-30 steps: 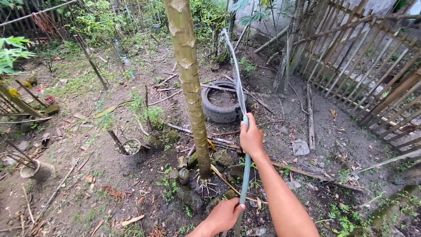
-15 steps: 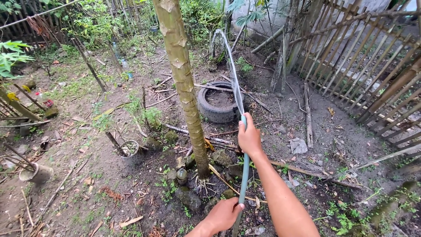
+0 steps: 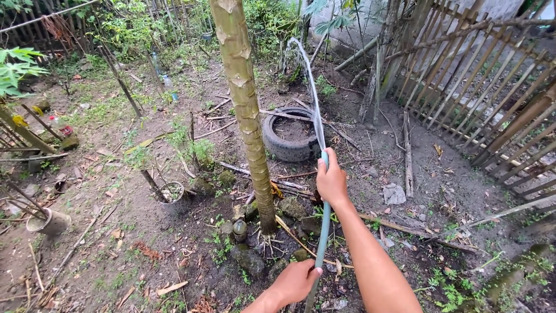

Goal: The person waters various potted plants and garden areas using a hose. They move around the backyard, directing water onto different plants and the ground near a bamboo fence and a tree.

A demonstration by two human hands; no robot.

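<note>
Teal hose (image 3: 322, 232) runs near-to-far | my right hand (image 3: 331, 181) clamped farther up | my left hand (image 3: 296, 282) clamped nearer | water arcs far past trunk (image 3: 246, 110).

An outdoor yard of bare damp soil (image 3: 145, 243) strewn with sticks and dry leaves. A slender green trunk (image 3: 246, 110) rises at centre, an old tyre (image 3: 286, 139) lying just beyond it. A bamboo fence (image 3: 492, 87) closes the right side; leafy shrubs (image 3: 133, 23) fill the far left. Even daylight.

Bare dirt ground (image 3: 440, 191), tyre (image 3: 288, 139), sticks (image 3: 407, 152)
</note>
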